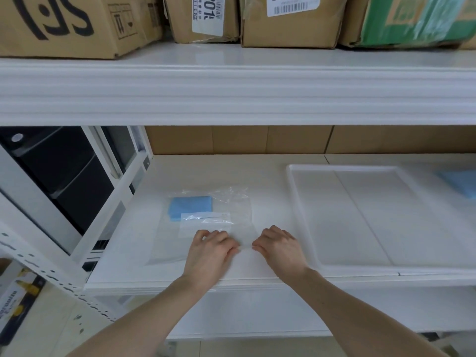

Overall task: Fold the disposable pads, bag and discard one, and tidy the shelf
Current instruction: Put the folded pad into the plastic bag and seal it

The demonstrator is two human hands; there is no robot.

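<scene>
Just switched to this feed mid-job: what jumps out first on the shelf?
Front and centre, the left hand and right hand pinch the near edge of a clear plastic bag lying flat on the white shelf, a folded blue pad inside its far end. Right of them lies a white tray, with another blue pad at the far right.

Showing pale blue on the folded pad (190, 207) inside the clear, glinting bag (219, 215); gleaming plain white across the shelf (231, 173) and translucent white on the tray (360, 215); wearing brown with black lettering and white barcode labels on the cardboard boxes (291, 21), green print on the rightmost
</scene>
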